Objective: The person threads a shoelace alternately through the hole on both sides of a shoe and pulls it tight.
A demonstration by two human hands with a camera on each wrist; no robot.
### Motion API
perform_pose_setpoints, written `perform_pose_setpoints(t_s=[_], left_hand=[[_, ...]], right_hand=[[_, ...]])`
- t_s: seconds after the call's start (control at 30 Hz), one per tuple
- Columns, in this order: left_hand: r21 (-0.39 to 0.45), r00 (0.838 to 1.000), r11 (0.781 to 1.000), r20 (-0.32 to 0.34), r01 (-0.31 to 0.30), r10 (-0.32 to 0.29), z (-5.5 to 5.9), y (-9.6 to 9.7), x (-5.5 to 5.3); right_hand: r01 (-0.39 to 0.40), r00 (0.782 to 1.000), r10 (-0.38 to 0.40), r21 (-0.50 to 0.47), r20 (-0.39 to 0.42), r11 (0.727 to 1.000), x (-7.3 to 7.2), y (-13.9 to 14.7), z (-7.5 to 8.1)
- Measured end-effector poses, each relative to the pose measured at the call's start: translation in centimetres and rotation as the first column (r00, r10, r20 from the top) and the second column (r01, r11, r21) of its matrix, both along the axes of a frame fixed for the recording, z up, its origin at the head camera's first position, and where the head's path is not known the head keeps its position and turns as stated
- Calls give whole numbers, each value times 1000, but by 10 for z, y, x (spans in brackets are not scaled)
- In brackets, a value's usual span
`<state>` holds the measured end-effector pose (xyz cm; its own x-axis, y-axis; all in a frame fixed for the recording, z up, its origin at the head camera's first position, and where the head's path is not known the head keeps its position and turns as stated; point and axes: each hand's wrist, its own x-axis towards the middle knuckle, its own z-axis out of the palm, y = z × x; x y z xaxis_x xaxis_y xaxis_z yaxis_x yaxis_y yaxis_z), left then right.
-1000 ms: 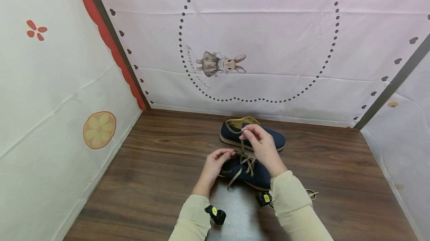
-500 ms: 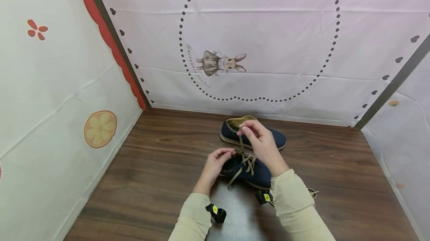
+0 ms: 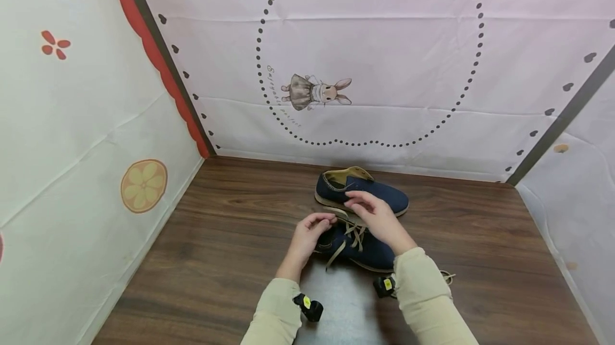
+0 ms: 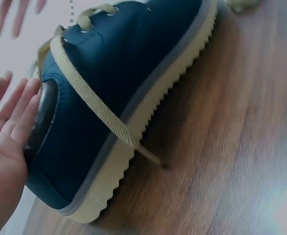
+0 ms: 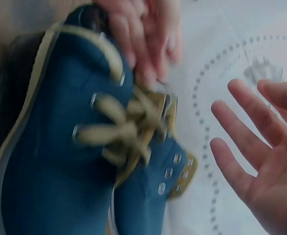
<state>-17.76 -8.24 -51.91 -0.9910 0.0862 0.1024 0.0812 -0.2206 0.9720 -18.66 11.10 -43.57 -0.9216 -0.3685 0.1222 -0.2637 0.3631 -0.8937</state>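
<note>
A navy shoe (image 3: 372, 251) with tan laces stands on the brown table, its toe to the right. My left hand (image 3: 307, 233) pinches the far edge of its opening between thumb and fingertips; the left wrist view shows the other fingers (image 4: 23, 115) along the dark collar. My right hand (image 3: 379, 219) hovers above the laced part with its fingers spread, holding nothing. One lace end (image 3: 338, 211) lies loose beyond the left fingertips. Another lace end (image 4: 97, 107) hangs down the near side of the shoe. Crossed laces (image 5: 124, 122) run through the front eyelets.
A second navy shoe (image 3: 384, 195), its row of eyelets (image 5: 169, 172) without a lace, stands just behind, close to the white printed back wall (image 3: 432, 78). A loose tan lace (image 3: 448, 277) lies on the table (image 3: 230, 259) beside the right sleeve.
My right hand has let go of the lace end it held up, moved slightly down, and opened its fingers. The lace has dropped. My left hand keeps its place at the shoe.
</note>
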Motion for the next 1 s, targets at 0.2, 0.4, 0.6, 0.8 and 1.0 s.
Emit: perform_pose_setpoints(t_s=[0.2, 0.4, 0.6, 0.8, 1.0], left_hand=[[-283, 914, 870, -78, -403, 397, 5, -14, 4], [-896, 940, 441, 98, -60, 328, 4, -23, 7], [-694, 926, 716, 213, -80, 310, -9, -26, 15], [-487, 918, 868, 291, -101, 270, -16, -46, 23], [-447, 907, 885, 305, -132, 289, -13, -71, 24]], right_hand=[[136, 990, -138, 53, 25, 989, -12, 37, -19], [204, 969, -238, 347, 59, 915, -46, 65, -41], [87, 981, -177, 646, 76, 759, -79, 59, -71], [50, 964, -226, 735, 143, 677, -94, 55, -87], [95, 977, -196, 662, 80, 743, -97, 65, -96]])
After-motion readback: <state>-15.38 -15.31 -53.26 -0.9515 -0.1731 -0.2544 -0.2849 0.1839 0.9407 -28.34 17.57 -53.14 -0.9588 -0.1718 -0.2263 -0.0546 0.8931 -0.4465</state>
